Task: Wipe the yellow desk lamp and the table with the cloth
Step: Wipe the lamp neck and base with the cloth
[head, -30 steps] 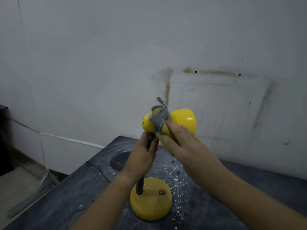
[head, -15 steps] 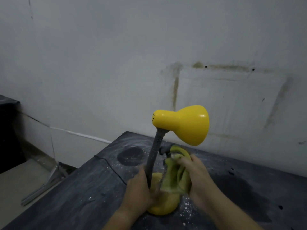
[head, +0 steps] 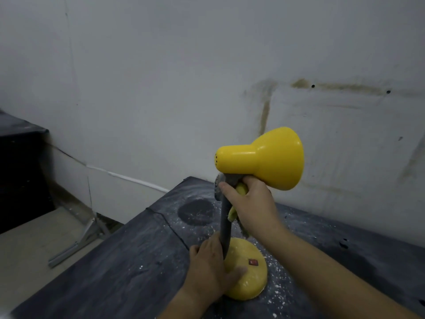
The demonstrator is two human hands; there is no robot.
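1. Lamp [head: 259,157] stands upright on the table [head: 115,272], base [head: 250,284] set in from the left edge, nearer than the far left corner. Shade points right, toward the wall [head: 161,88].
2. Right hand [head: 251,203]: fingers clenched round the cloth [head: 242,189], which is wrapped on the top of the grey neck [head: 224,229], just beneath the shade. A fold of cloth shows below the fist, beside the neck.
3. Left hand [head: 210,270]: lies flat on the left part of the base, fingers relaxed, not curled on anything. Thumb straight across the yellow top. The neck rises between thumb and forefinger.
4. Red switch [head: 253,262] on the base, just right of the thumb tip, apart from it.
5. White specks [head: 277,286] scattered on the dark table, thickest round the base.
6. Round darker patch [head: 195,211] between the base and the far left corner.
7. Thin cord [head: 170,226] runs from the left edge toward the left hand.
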